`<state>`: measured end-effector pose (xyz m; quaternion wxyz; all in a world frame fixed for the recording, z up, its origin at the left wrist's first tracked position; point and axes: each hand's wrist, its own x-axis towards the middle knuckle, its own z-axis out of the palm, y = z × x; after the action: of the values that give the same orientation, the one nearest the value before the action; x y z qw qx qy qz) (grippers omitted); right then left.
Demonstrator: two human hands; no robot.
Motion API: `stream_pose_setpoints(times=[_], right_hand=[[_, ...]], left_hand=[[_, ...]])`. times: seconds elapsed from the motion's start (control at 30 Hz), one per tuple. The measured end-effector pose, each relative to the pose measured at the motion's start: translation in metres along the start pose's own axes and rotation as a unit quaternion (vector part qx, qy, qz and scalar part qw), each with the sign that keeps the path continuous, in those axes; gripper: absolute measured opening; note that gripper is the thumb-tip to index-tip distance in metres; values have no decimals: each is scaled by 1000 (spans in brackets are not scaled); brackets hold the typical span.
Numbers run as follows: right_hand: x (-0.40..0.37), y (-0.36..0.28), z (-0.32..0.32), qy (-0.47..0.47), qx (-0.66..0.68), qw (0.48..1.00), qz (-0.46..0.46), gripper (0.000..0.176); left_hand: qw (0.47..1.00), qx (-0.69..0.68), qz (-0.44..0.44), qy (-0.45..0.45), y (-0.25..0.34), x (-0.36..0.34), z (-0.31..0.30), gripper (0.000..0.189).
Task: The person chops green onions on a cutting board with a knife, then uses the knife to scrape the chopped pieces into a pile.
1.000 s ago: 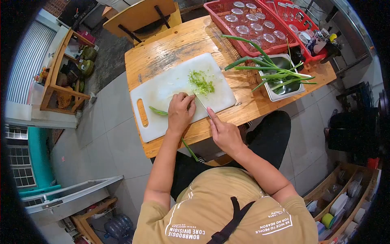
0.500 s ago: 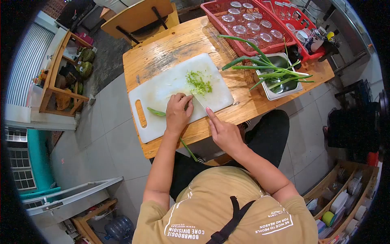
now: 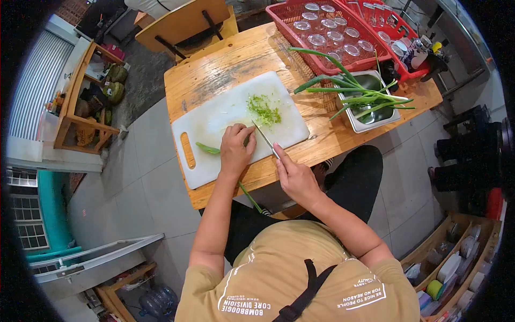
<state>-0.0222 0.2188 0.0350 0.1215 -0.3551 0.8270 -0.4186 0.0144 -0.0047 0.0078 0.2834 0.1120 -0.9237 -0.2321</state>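
Observation:
My left hand (image 3: 236,149) is closed with curled fingers on green onion stalks, pressing them to the white cutting board (image 3: 206,124). One leafy green onion end (image 3: 208,148) sticks out to the left of this hand, and a long green onion leaf (image 3: 250,197) hangs past the table edge below it. A knife (image 3: 264,136) is gripped in my right hand (image 3: 296,178), index finger stretched along its back. Its blade lies right beside my left fingertips, tip toward the far side. Finely chopped green onion (image 3: 264,110) is heaped just beyond the blade. My left fingers hide the cut ends.
At the right of the wooden table (image 3: 209,61), whole green onions (image 3: 357,88) lie across a steel pan (image 3: 370,124). Behind it stands a red basket (image 3: 292,40) of upturned glasses, with another red basket (image 3: 405,72) alongside. A wooden chair (image 3: 185,24) is at the far side.
The knife blade has shifted and tilted slightly beside my left fingertips. Both hands stay in nearly the same place, and the view has moved a little.

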Motion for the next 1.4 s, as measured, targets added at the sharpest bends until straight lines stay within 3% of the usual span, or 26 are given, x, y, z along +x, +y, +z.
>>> stream_pose_setpoints(times=[0.43,0.9,1.2,1.4], right_hand=[[1,-1,7,-1,18,1000,18,51],[4,-4,5,-21,-122,992,-10,54],[-10,-1,-18,5,-35,999,-3,50],[2,-4,-5,13,-71,996,-44,52]], left_hand=[[1000,2,-2,8,1,-1,0,15],[1000,-1,-14,-6,1,0,-1,17],[999,-16,-30,-8,0,-1,-1,17],[1000,-13,-22,-4,0,-1,-2,16]])
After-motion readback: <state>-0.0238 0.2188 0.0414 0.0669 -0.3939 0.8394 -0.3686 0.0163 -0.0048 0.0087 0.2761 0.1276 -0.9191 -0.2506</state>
